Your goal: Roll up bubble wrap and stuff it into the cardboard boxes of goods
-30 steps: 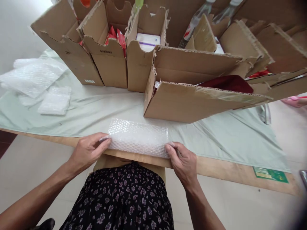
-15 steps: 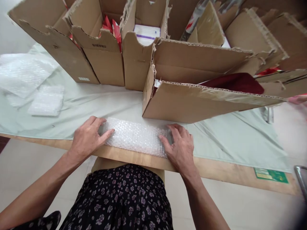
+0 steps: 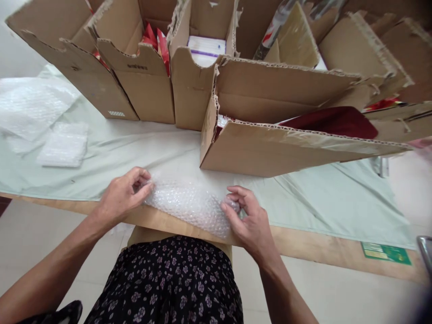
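A strip of clear bubble wrap lies along the front edge of the table, its near side hanging slightly over the wooden border. My left hand pinches its left end between thumb and curled fingers. At the other end, my right hand grips the bubble wrap, which curls up between thumb and fingers. Whether anything lies inside the wrap cannot be made out.
Tall cut cardboard boxes stand in a row at the back, with a lower cardboard box in front at right holding dark red cloth. A folded bubble wrap piece and a larger sheet lie at left.
My fingers have closed round both ends of the bubble wrap. Its right end has curled up, and its near edge has shifted toward my body.
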Available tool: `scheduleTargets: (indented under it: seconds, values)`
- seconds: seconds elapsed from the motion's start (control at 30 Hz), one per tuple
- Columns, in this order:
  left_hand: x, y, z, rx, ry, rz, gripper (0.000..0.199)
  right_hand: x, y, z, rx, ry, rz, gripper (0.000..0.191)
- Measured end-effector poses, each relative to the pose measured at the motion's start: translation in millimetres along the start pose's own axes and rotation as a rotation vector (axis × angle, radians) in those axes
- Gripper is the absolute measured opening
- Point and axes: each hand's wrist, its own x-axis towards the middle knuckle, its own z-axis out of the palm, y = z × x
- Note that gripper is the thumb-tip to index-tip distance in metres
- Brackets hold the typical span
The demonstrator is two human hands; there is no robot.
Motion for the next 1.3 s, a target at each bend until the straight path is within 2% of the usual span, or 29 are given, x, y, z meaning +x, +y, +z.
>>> scheduleTargets:
  seconds: [0.1,0.2,0.33,0.43,0.5,0.57,0.67,0.77,0.87,0.97,1.1,1.17,1.3]
  values:
    - [16.1,-1.9,-12.3,-0.004,0.032,0.003,0.038,-15.4,-13.5,15.6,0.127,-0.106,-0.014,0.041]
    - [49.5,1.5,-17.5,0.111,0.056,0.100,0.041,-24.8,-22.6,40.0,0.139,-0.177,-0.077,0.048]
    - [103.5,10.6,-6.4,0.224,0.016,0.262,0.040,-19.8,-29.4,61.4,0.044,-0.182,-0.124,0.046]
    - [115.0,16.0,7.1,0.274,0.109,0.368,0.039,-10.2,-31.9,63.5,-0.001,-0.238,-0.122,0.035]
    - [97.3,18.5,13.2,0.260,0.201,0.435,0.034,-6.1,-32.2,61.5,0.013,-0.273,-0.123,0.029]
    - [63.3,20.2,16.9,0.173,0.235,0.512,0.026,-4.4,-31.6,59.1,0.049,-0.293,-0.116,0.027]
    - [6.1,19.6,22.5,-0.044,0.125,0.603,0.020,-3.1,-30.6,56.4,0.095,-0.300,-0.106,0.026]
    - [-29.4,13.9,31.3,-0.163,0.083,0.581,0.021,-0.1,-30.6,53.5,0.140,-0.313,-0.100,0.023]
    - [-38.0,5.6,37.4,-0.210,0.068,0.561,0.023,3.5,-31.6,49.0,0.219,-0.322,-0.095,0.022]
    - [-36.6,-0.1,35.0,-0.227,-0.012,0.562,0.029,4.7,-32.4,45.2,0.295,-0.324,-0.057,0.022]
    - [-40.8,3.0,29.2,-0.101,-0.108,0.606,0.066,3.7,-32.2,43.0,0.406,-0.314,0.033,0.022]
    - [-45.6,7.6,31.4,0.001,-0.087,0.632,0.073,4.4,-32.6,42.1,0.452,-0.332,0.069,0.023]
    - [-54.1,13.0,42.5,0.050,0.084,0.612,0.056,7.8,-35.2,38.7,0.510,-0.373,0.112,0.023]
